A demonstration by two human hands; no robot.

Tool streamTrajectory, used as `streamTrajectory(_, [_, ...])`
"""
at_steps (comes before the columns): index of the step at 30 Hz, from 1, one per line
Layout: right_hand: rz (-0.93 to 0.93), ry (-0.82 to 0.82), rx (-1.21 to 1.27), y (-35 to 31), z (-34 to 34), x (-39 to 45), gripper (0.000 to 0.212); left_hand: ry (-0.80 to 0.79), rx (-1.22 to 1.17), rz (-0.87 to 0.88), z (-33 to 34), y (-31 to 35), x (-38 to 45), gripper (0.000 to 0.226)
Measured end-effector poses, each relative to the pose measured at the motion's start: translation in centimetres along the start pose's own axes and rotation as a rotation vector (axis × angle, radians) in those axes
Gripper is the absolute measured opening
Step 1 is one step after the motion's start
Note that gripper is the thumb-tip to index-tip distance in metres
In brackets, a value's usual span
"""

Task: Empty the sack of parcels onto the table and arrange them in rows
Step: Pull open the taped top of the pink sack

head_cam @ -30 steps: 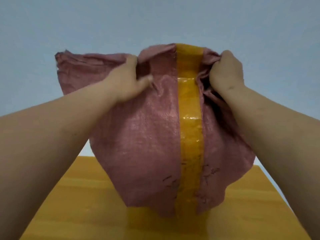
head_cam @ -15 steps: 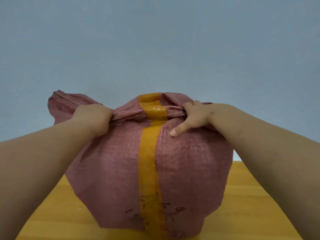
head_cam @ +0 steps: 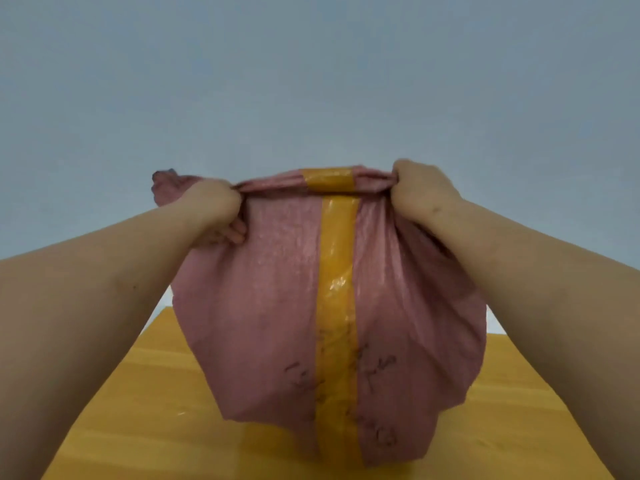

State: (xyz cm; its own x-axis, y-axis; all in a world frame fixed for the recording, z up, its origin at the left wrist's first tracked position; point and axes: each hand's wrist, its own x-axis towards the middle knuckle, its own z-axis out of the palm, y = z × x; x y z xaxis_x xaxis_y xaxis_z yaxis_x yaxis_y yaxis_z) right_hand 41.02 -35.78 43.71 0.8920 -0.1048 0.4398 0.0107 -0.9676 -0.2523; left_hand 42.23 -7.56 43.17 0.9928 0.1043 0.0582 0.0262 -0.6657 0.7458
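At the top edge of the sack (head_cam: 277,306), the left hand (head_cam: 211,209) has its fingers curled tight round a bunched fold of the pink woven cloth, and the right hand (head_cam: 420,190) grips the same edge further along in the same clenched way — both hands pinch the fabric, neither is spread. Between the two hands the edge is pulled into a taut, gathered band, crossed in the middle by an orange stripe (head_cam: 334,289) that runs down the front of the sack. Beyond the left hand a loose corner of cloth sticks out. Below the hands the sack hangs bulging, with dark scribbled marks either side of the stripe near its lower end — that end reaches the yellow wooden bench (head_cam: 138,410). What is inside the sack is hidden. Behind the hands stands a plain grey-blue wall (head_cam: 311,81)
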Motion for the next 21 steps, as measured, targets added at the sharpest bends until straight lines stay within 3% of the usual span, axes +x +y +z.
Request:
streamTrajectory(3, [0.110,0.281,0.285,-0.7,-2.5,1.0,0.025,0.162,-0.287,0.246,-0.3,2.3,0.6,0.030])
streamTrajectory(5, [0.121,0.356,0.378,-0.9,-2.6,1.1,0.024,0.205,-0.141,0.394,0.2,2.5,0.9,0.033])
streamTrajectory(8, [0.070,0.102,0.180,0.7,-0.4,1.0,0.013,0.061,0.310,0.442,2.3,0.2,1.4,0.035])
streamTrajectory(11, [0.105,-0.020,0.067,3.2,0.6,1.2,0.012,-0.094,0.433,0.473,3.4,-2.3,2.3,0.072])
streamTrajectory(13, [0.097,-0.105,0.018,3.9,0.6,1.2,0.020,-0.091,0.472,0.510,3.4,-3.5,3.2,0.095])
streamTrajectory(15, [0.083,-0.280,0.008,3.6,0.5,0.7,0.045,-0.010,0.490,0.456,3.4,-4.1,3.9,0.107])
streamTrajectory(19, [0.152,-0.726,0.097,3.0,0.5,0.3,0.121,0.133,0.463,0.349,3.4,-4.4,4.4,0.123])
streamTrajectory(21, [0.093,-0.741,-0.076,2.8,1.4,0.3,0.126,0.187,0.389,0.318,3.2,-4.9,4.7,0.131])
